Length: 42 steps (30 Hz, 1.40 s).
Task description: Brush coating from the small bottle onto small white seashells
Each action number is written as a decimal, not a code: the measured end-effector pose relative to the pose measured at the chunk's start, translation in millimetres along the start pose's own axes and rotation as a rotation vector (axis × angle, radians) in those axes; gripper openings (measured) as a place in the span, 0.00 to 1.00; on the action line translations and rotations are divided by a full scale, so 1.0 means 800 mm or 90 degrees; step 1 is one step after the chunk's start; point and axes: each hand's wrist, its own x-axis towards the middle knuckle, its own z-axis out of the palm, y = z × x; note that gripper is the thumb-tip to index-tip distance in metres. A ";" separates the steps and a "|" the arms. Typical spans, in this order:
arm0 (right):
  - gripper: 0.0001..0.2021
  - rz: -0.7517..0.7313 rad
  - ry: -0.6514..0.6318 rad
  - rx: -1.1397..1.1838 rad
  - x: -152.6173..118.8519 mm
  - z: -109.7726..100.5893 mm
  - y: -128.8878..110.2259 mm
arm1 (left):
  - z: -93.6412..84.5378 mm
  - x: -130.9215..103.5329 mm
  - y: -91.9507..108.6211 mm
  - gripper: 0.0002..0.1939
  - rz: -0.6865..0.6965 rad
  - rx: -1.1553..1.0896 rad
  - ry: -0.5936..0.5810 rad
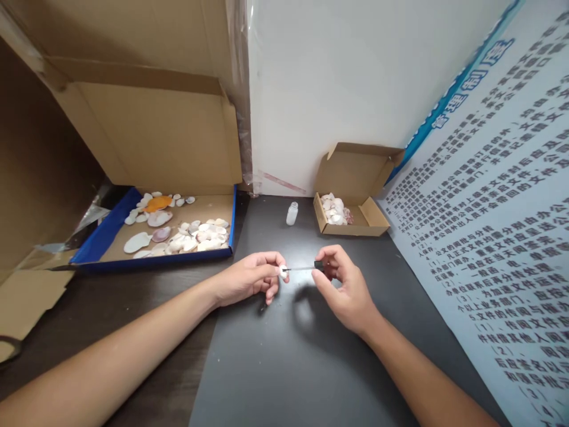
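Note:
Near the middle of the view, my left hand [253, 277] pinches a small white shell [283, 272] between thumb and fingertips. Across from it, my right hand [343, 284] grips the black cap [318, 265] of a thin brush [302, 268]. The brush's stem points left, and its dark tip touches or nearly touches the shell. Behind the hands, a small whitish bottle [292, 214] stands upright on the dark table, with no cap on it.
At the left, an open blue-edged box [166, 258] holds several shells and an orange one [157, 204]. A smaller open cardboard box [355, 229] with pale shells stands at the back right. A printed panel [502, 225] slants along the right side.

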 end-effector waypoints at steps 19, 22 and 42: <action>0.07 0.015 0.000 0.042 0.001 0.001 -0.003 | 0.000 -0.005 -0.003 0.08 0.054 -0.032 0.017; 0.06 0.006 -0.022 0.078 0.001 0.002 -0.004 | 0.001 -0.006 -0.004 0.08 0.051 -0.034 0.024; 0.07 -0.005 -0.010 0.064 0.001 0.005 -0.006 | 0.007 -0.006 -0.008 0.12 0.059 0.011 0.063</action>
